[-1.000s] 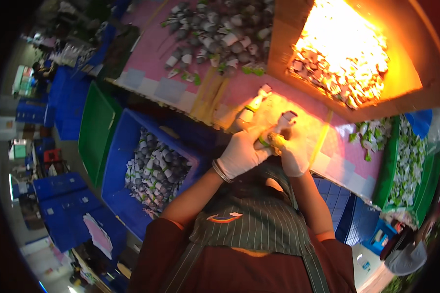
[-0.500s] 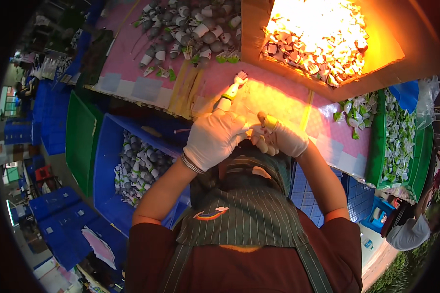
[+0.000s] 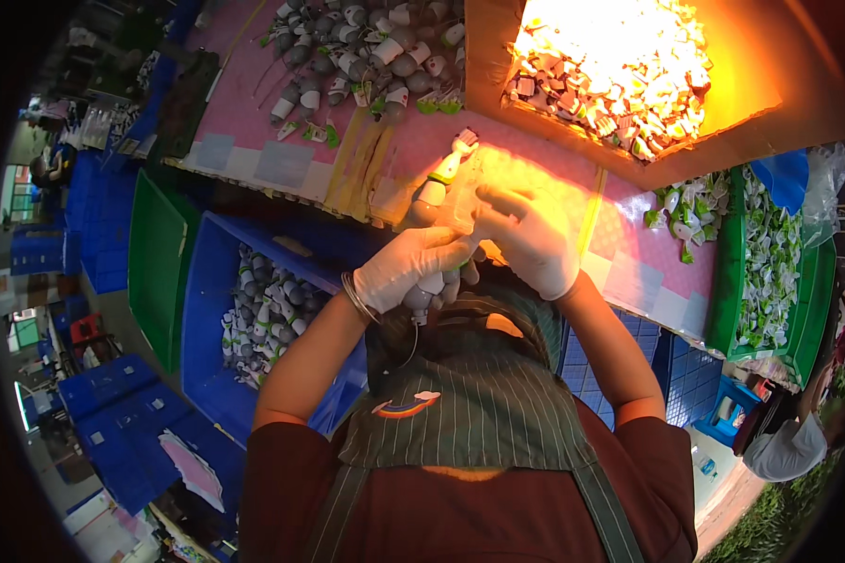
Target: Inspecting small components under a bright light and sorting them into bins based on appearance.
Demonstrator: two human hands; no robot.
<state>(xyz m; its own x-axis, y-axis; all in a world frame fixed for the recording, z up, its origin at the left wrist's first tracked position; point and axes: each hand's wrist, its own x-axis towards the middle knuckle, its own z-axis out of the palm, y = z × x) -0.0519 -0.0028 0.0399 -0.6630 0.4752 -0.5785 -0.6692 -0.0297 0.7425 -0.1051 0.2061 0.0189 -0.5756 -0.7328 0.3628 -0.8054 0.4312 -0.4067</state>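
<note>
My left hand [image 3: 413, 266], in a white glove, is closed around a grey-and-white bulb-shaped piece [image 3: 421, 298] with a thin wire hanging down from it. A pale see-through strip [image 3: 458, 206] rises by its fingertips; I cannot tell what it is. My right hand [image 3: 535, 242], gloved too, has its fingers stretched toward the strip, slightly apart; whether they touch it is unclear. Just beyond my left hand, at the pink table's edge [image 3: 507, 169], lies a grey, white and green piece [image 3: 432, 192] with a small pale end part [image 3: 464, 143].
A heap of grey-and-white pieces [image 3: 385, 47] covers the far left table. Brightly lit, a cardboard box [image 3: 573, 141] of small parts stands far right. Green-and-white parts fill a green crate [image 3: 726, 272] at right. A blue bin [image 3: 207, 310] with more pieces is at left.
My right hand has opened out from a curled grip and moved slightly up. My left hand has turned, and the bulb-shaped piece with its wire now shows below it.
</note>
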